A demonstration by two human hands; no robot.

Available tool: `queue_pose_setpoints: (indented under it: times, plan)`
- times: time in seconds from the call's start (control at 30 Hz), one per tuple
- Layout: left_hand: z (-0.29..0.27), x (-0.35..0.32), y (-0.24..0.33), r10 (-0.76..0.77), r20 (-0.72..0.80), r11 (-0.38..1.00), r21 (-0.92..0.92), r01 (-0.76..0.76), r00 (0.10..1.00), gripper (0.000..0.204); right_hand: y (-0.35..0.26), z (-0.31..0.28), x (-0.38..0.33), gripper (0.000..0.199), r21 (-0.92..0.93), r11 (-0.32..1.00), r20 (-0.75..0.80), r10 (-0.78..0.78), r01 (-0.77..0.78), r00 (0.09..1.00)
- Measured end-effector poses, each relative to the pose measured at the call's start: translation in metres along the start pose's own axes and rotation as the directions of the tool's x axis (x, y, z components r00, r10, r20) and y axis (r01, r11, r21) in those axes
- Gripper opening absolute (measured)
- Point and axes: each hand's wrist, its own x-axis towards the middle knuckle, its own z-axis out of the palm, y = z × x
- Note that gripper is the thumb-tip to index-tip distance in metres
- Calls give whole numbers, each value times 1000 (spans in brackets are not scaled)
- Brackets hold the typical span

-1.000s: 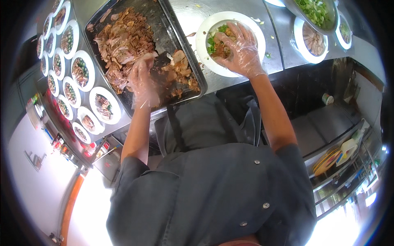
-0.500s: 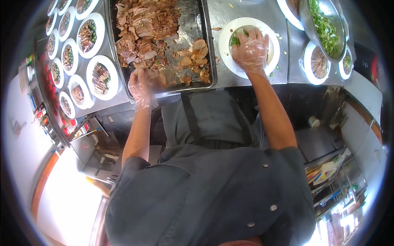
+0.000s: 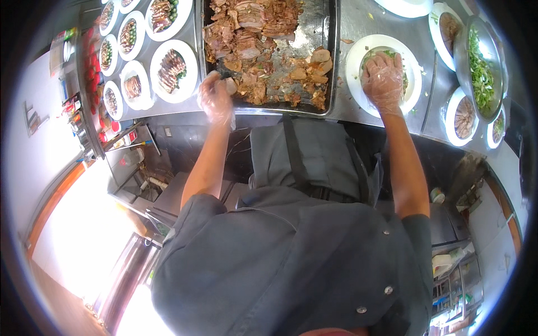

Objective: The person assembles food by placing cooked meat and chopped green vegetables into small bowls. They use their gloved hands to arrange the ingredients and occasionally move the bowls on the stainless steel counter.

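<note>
My left hand, in a clear plastic glove, is at the front left corner of a dark metal tray. Its fingers are curled around what looks like a pale slice of meat, partly hidden by the glove. Sliced brown cooked meat is heaped in the tray's left and back part, with looser scraps along the front. To the right of the tray, my gloved right hand rests palm down in a white plate, fingers extended over chopped greens that it mostly covers.
Several white plates with meat slices and greens, such as one plate, stand in rows on the left. At the right, a steel bowl of chopped greens sits over more plates, including a plate of sliced meat. Crumbs dot the steel counter.
The whole view has shifted, so the tray and plates appear farther right. My left hand has moved leftward from the tray's front edge to its corner. My right hand stays on the greens.
</note>
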Motion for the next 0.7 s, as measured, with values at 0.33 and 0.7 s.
queue_pose_setpoints:
  times: [0.33, 0.7]
  plan:
    - [61, 45, 63, 537, 427, 654, 333, -679, 727, 49, -50, -29, -11, 23, 257, 961, -286, 173, -99, 942]
    - [76, 74, 66, 270, 637, 452, 579, -679, 722, 55, -69, -23, -23, 27, 425, 901, -250, 213, -91, 944]
